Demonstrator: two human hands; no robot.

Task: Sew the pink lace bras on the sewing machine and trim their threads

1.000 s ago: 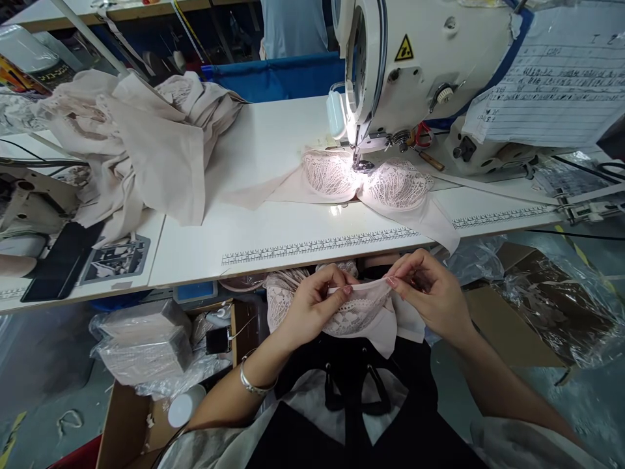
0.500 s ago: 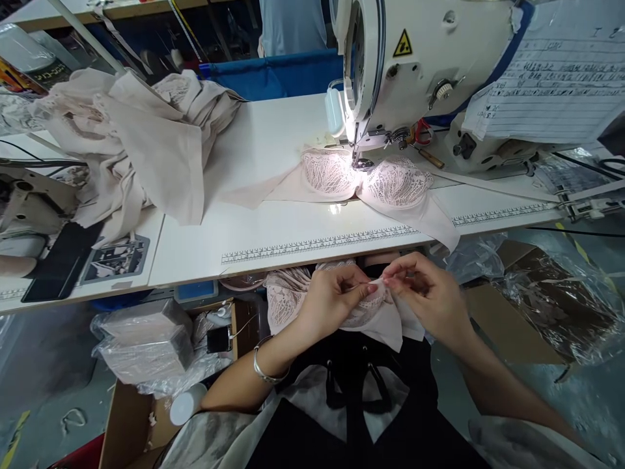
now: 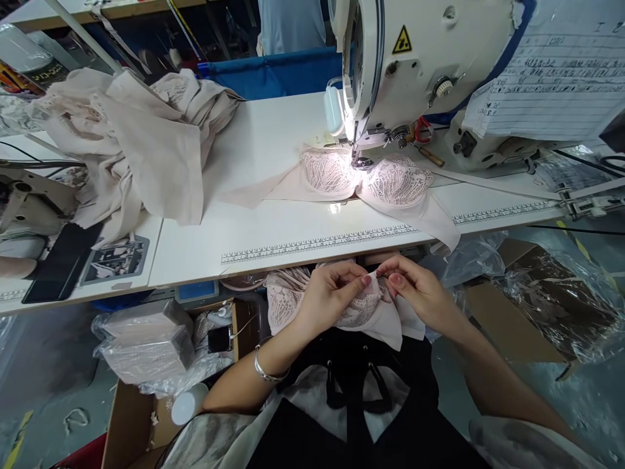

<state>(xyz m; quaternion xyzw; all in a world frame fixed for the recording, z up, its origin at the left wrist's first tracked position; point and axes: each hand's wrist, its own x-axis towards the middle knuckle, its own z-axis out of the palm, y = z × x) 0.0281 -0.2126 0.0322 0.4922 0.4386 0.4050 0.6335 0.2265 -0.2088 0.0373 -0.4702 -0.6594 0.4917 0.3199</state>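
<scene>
Over my lap, just below the table's front edge, lies a pale pink lace bra (image 3: pixel 364 312). My left hand (image 3: pixel 329 296) pinches an edge of it between thumb and index finger. Close beside those fingertips, my right hand (image 3: pixel 422 293) is closed in a pinch at the same edge; a tiny dark spot shows there, too small to name. A second lace bra (image 3: pixel 398 182) is spread on the white table (image 3: pixel 273 238), its middle under the needle and foot of the lit sewing machine (image 3: pixel 430 58).
Beige fabric pieces (image 3: pixel 161 150) are heaped at the table's left, near a phone (image 3: pixel 61 264). Scissors with red handles (image 3: pixel 422 130) lie behind the machine's foot. Open cardboard boxes (image 3: pixel 508 326) with plastic wrap stand at the right and lower left. A person (image 3: pixel 293 26) is across the table.
My right thumb has drawn slightly away from the bra's edge, and both hands' fingertips have shifted a little to the left. The bra under the machine stays put.
</scene>
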